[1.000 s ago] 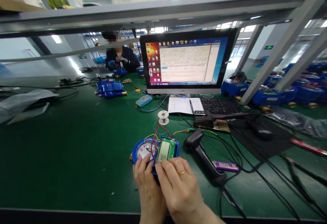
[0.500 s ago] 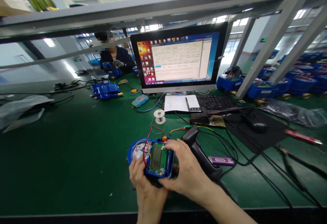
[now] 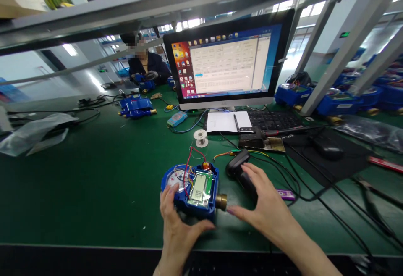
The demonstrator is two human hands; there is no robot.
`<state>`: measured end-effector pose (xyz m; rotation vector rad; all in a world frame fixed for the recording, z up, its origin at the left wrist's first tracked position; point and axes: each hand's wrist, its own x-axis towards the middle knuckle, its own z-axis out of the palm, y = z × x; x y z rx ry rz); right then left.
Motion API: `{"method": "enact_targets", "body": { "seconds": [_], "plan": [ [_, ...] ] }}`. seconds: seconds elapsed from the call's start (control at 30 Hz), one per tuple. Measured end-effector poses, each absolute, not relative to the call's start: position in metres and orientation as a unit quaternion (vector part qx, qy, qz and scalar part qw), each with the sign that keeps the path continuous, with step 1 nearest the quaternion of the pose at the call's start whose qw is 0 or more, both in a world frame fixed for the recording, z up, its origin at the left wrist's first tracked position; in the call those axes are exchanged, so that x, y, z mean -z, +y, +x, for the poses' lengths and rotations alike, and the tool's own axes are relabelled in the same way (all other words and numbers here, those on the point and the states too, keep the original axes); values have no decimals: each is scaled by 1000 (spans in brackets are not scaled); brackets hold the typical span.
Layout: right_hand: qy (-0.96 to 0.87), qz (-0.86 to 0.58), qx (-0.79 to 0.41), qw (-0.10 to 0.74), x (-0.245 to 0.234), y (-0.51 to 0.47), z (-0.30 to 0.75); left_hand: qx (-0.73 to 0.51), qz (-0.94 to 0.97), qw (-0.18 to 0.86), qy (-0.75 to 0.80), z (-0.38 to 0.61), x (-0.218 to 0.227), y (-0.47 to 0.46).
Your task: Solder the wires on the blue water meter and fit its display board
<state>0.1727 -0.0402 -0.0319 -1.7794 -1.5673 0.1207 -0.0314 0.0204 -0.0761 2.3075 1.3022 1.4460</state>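
Note:
A blue water meter (image 3: 184,202) sits on the green bench, its circuit board and small display (image 3: 199,187) exposed and digits showing. Red and thin coloured wires loop over it, and a brass threaded fitting (image 3: 221,201) sticks out on its right. My left hand (image 3: 179,225) holds the meter's left and near sides, thumb along the front edge. Off the meter, my right hand (image 3: 267,196) is open, fingers spread, its thumb near the brass fitting. Its fingertips are at a black handheld scanner (image 3: 237,164); whether they touch it I cannot tell.
Behind the meter stand a solder spool (image 3: 200,138), a blue device (image 3: 177,119) and a monitor (image 3: 226,66). Cables, a mouse (image 3: 327,146) and pliers (image 3: 368,192) lie to the right. Another blue meter (image 3: 136,107) is at the back left; a co-worker (image 3: 151,66) sits beyond.
My right hand has let go of the meter's right side and moved right to the scanner, opening. The display now shows clear digits. My left hand stays at the meter, its thumb spread wider.

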Motion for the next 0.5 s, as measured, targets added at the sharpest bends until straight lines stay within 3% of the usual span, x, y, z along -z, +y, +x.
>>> {"method": "enact_targets", "body": {
  "seconds": [0.17,0.5],
  "plan": [
    [-623,-694,-32,360,53,-63,193,-440,822,-74,353,-48,85,33],
    [-587,-682,137,413,69,-90,223,-437,838,-148,292,-70,92,53]
  ]
}}
